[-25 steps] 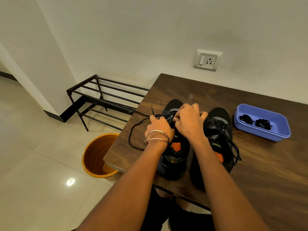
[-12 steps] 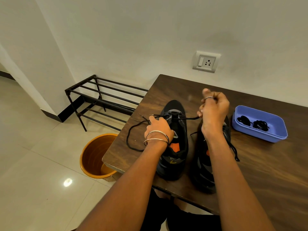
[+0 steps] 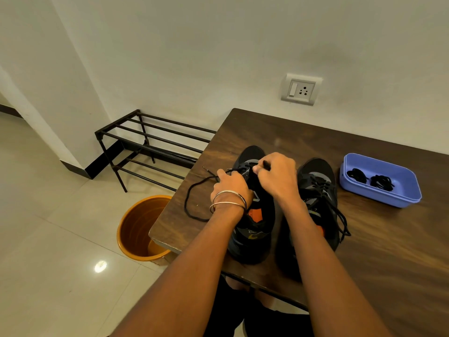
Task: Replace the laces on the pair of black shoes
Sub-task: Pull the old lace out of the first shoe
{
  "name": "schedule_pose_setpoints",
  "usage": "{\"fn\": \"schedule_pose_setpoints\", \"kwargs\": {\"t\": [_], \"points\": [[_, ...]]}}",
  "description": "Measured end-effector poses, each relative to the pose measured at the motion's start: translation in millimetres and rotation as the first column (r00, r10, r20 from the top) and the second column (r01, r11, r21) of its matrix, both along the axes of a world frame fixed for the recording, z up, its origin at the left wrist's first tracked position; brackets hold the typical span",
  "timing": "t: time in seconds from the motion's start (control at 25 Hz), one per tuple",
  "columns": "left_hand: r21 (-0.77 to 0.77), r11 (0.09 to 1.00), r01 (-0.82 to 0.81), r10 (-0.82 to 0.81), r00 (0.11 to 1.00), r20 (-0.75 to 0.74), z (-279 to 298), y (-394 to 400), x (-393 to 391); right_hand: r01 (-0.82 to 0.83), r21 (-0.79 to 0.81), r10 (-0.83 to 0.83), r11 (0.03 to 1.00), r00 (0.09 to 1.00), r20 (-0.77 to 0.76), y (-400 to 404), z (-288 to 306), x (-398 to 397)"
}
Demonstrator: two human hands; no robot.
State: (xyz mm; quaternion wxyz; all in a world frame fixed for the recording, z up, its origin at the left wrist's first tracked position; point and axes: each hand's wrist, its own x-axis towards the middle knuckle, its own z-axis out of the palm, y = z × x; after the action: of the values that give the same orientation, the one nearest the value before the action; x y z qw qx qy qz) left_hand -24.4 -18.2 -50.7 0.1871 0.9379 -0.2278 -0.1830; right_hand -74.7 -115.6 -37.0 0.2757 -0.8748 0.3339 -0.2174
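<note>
Head view, hands pinching black lace [image 3: 194, 200] on left black shoe [image 3: 252, 222], right shoe [image 3: 320, 190] laced.

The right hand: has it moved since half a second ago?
Yes. The right hand has come down and left, away from the blue tray, to the left shoe.

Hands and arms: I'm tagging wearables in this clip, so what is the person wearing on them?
Both forearms are bare, no sleeves in view. The left hand has two thin silver bangles at the wrist and a ring on one finger. The right hand shows no wristwear or glove.
</note>
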Motion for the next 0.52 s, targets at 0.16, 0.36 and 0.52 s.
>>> {"fn": "schedule_pose_setpoints", "kwargs": {"t": [0.16,0.36,0.52], "points": [[-0.001,1.0,-0.008,0.008,1.0,-0.007,3,0,-2,-0.155,0.758,-0.421,0.634,0.753,0.506,-2,18,-8],[0.006,1.0,-0.001,0.001,1.0,-0.007,4,-1,-2,0.059,0.406,-0.165,0.912,0.959,0.231,-3,5,-2],[0.021,1.0,0.015,-0.015,1.0,0.004,3,-1,-1,-0.158,0.063,0.162,0.985,0.984,-0.068,-5,-13,9]]}}
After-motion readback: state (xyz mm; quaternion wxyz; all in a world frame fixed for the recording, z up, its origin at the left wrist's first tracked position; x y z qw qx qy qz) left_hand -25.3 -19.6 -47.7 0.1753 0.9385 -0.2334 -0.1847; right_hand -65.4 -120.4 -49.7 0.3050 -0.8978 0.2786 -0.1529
